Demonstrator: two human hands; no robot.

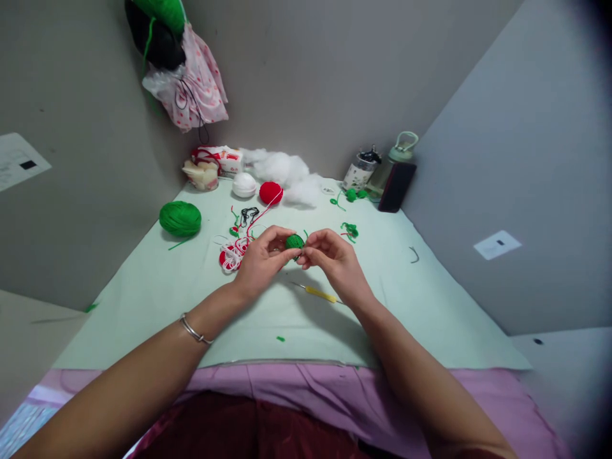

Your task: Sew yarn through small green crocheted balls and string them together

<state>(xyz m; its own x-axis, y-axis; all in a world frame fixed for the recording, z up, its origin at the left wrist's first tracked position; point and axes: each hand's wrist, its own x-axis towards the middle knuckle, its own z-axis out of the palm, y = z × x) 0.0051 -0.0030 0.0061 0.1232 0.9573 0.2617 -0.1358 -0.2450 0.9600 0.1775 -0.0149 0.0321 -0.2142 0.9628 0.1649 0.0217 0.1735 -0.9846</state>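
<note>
Rough yarn piece [295, 241], glossy metal bracelet [191, 330], fluffy matt stuffing [282, 169]

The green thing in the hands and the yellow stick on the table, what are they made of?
Green thing: probably matte yarn, as its surface looks ridged like stitches. Yellow stick: perhaps smooth plastic, from its even, bright colour; its thin grey tip looks metal.

Soft light, dark right-hand corners

Head-worn view, forward and down over the tabletop [430, 299]
</note>
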